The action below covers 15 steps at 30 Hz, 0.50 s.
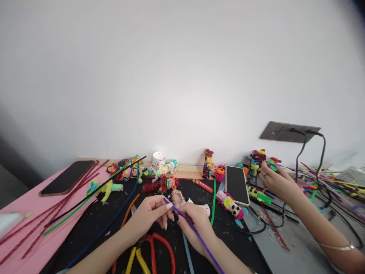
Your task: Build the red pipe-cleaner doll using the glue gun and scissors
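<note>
Held between my two hands is a purple pipe cleaner (196,233), running from the fingertips down over my right wrist. My left hand (156,211) pinches near its upper end with thumb and fingers. Closed on it just below is my right hand (194,220); dark nails show at the meeting fingertips, and any small piece between them is hidden. Under the hands lie pliers with red handles (170,249) and a tool with yellow handles (141,262). A white object (203,208), partly covered, sits behind my right hand.
Another person's hand (273,177) works at the right among fuzzy figures. Phones lie left (68,177) and right (236,184). Loose red pipe cleaners (54,213) cross the pink sheet (17,205). A paper cup (158,160) stands by the wall. Black cables (323,163) hang from the socket.
</note>
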Available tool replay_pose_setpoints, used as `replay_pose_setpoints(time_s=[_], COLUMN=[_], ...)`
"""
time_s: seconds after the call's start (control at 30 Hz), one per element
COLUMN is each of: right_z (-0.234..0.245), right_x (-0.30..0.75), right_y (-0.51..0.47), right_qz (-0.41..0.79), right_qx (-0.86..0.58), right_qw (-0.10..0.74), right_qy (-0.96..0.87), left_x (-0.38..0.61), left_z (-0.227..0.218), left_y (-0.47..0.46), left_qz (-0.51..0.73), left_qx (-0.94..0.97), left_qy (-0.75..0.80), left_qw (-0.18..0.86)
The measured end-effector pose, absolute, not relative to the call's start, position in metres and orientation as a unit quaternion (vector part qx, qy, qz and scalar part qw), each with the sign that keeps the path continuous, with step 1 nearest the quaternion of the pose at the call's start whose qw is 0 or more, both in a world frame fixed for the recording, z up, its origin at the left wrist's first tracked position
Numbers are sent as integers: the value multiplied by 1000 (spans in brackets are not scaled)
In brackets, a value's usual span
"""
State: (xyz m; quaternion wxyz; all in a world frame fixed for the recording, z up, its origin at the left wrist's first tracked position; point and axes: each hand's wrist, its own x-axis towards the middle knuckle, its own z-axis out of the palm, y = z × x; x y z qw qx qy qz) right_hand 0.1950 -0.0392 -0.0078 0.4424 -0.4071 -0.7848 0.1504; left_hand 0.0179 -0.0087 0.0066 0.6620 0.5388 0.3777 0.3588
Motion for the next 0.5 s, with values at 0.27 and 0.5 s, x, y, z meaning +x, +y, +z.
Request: replay_pose_setpoints(time_s=[0.27,0.5], right_z=[-7,-4], right_x=[195,194], right_y=[-39,-41], right_qz=[185,175], right_qx=[-396,-411], right_qw=[428,425], right_qy=[-791,-787], left_x=[18,17], left_z=[6,9], left_y=[-10,-10], left_qz=[322,308], left_qx=[526,508], left_qy=[356,355], left_qw=[702,722])
